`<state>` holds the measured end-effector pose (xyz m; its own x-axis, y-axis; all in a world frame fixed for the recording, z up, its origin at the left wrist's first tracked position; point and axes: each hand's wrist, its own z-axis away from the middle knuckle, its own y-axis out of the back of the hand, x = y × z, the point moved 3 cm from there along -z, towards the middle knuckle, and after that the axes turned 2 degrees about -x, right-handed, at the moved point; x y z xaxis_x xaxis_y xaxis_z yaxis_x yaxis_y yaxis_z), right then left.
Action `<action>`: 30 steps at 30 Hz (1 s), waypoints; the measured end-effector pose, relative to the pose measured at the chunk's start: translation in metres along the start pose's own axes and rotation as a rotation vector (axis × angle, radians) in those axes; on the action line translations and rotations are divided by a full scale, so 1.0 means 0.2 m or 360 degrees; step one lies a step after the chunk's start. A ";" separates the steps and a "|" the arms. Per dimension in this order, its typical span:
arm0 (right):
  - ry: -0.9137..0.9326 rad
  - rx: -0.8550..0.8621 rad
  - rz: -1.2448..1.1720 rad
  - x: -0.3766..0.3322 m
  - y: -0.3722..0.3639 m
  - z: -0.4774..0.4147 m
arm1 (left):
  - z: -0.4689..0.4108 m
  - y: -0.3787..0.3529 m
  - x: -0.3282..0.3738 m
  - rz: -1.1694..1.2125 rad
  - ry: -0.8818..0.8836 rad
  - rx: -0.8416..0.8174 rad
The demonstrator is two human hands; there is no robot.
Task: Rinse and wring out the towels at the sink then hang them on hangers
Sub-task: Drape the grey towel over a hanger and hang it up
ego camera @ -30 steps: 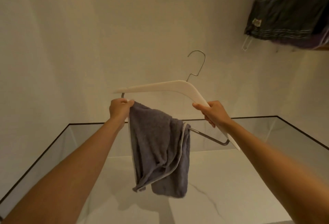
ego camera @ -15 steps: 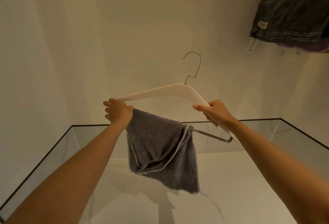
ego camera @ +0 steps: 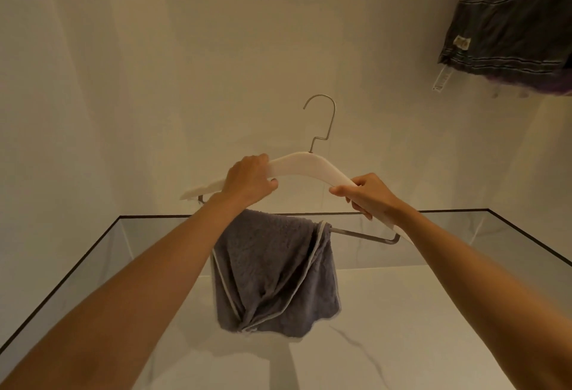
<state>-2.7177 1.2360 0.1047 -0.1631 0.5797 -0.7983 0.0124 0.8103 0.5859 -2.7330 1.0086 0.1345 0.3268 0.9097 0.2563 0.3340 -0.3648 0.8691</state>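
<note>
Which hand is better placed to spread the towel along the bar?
Probably the left hand: it grips the hanger just above the bunched towel. The right hand grips the right end, beyond the bare bar.

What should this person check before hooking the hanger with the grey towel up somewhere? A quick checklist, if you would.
1. Left hand grips the hanger: ok.
2. Right hand grips its other arm: ok.
3. Towel draped over the metal bar: ok.
4. Towel spread flat: not ok, it hangs bunched and folded.
5. Hook free and pointing up: ok.
6. A place to hang it: cannot tell, none in view.
</note>
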 end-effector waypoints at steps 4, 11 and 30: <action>0.0021 0.0098 0.0135 0.02 0.02 -0.05 | -0.03 0.00 0.01 0.0026 -0.0008 -0.0008; -0.0129 0.0648 0.0301 0.18 -0.07 -0.08 | 0.00 -0.06 -0.05 0.0153 0.0183 0.0077; -0.0653 0.0228 -0.1448 0.09 -0.29 -0.05 | 0.04 0.00 -0.13 -0.0079 0.0098 0.0171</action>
<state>-2.7319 1.1974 0.0577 0.1822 -0.3014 -0.9359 0.1753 0.9466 -0.2707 -2.7354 0.9836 0.1244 0.2538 0.9365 0.2421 0.4426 -0.3350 0.8318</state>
